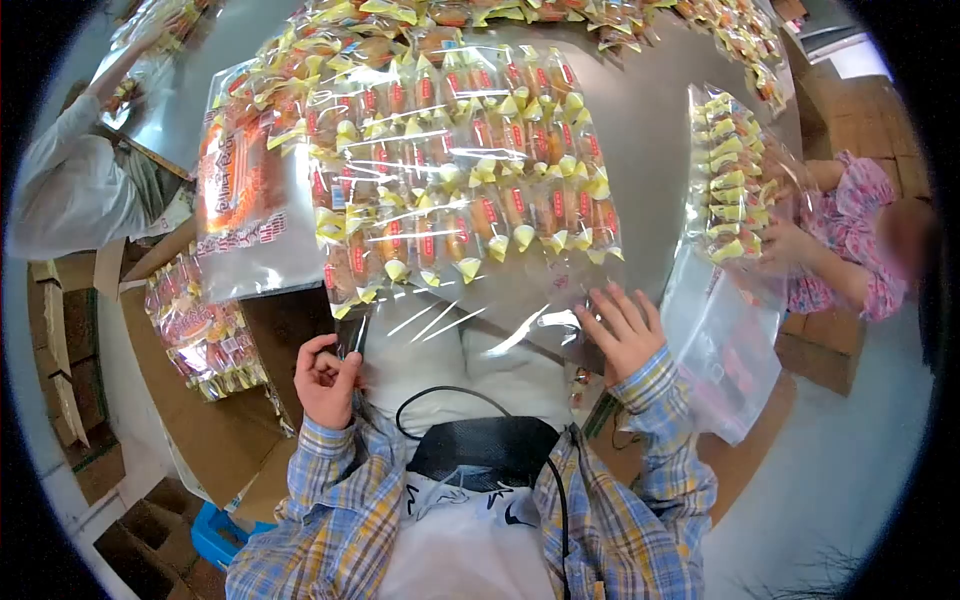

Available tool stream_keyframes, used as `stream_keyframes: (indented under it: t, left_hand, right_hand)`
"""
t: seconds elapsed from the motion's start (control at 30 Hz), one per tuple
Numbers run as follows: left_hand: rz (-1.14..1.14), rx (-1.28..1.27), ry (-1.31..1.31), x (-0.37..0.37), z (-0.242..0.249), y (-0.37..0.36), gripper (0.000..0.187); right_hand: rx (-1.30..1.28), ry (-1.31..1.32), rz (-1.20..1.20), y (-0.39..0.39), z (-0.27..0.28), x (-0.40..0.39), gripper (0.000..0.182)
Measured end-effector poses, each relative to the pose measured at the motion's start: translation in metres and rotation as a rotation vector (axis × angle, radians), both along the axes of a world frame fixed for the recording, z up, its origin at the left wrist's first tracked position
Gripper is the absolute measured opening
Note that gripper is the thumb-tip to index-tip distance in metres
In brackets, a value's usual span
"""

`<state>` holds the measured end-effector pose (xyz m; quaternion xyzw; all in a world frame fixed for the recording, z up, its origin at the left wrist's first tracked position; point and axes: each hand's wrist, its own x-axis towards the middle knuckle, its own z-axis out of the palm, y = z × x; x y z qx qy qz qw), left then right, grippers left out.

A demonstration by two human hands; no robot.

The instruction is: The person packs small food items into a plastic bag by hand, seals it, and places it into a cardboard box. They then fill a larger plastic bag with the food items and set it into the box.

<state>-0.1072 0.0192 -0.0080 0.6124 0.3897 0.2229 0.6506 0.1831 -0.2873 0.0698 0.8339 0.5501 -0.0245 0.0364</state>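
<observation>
A large clear plastic bag (460, 215) lies in front of me, filled with rows of individually wrapped snacks with yellow twisted ends and red labels. Its unfilled lower end hangs toward my lap. My left hand (328, 380) is closed at the lower left corner, thumb and fingers pinching the plastic. At the lower right edge, my right hand (625, 332) rests with its fingers stretched out over the film. Glare hides parts of the bag's surface.
Loose wrapped snacks (440, 12) pile along the table's far side. Printed empty bags (235, 190) lie at left, above an open cardboard box (190, 400) with a filled bag. At right, another person's hands (785, 245) touch a filled bag (730, 180); clear bags (720, 350) lie nearby.
</observation>
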Motion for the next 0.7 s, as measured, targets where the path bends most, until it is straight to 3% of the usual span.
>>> stream_keyframes:
  t: [0.13,0.23,0.27,0.37,0.53,0.7]
  left_hand:
    - [0.036,-0.077,-0.216,-0.004,0.007,-0.001,0.034]
    - [-0.464,0.390,-0.195,-0.010,0.024,0.018,0.043]
    - [-0.476,0.481,-0.127,-0.011,0.030,0.018,0.050]
    - [-0.569,0.888,0.054,-0.016,0.021,0.024,0.045]
    - [-0.454,1.150,-0.018,-0.005,0.018,0.036,0.021]
    - [-0.453,1.133,-0.067,-0.007,0.019,0.053,0.025]
  right_hand:
    - [0.185,-0.121,0.131,-0.010,-0.019,0.017,0.032]
    - [0.331,-0.063,0.173,-0.011,-0.016,0.028,0.026]
    - [0.370,-0.071,0.177,-0.013,-0.016,0.029,0.025]
    - [0.461,-0.087,0.187,-0.017,-0.019,0.031,0.025]
    - [0.434,-0.081,0.199,-0.025,-0.010,0.023,0.027]
    - [0.556,0.047,0.140,-0.042,-0.012,0.018,0.026]
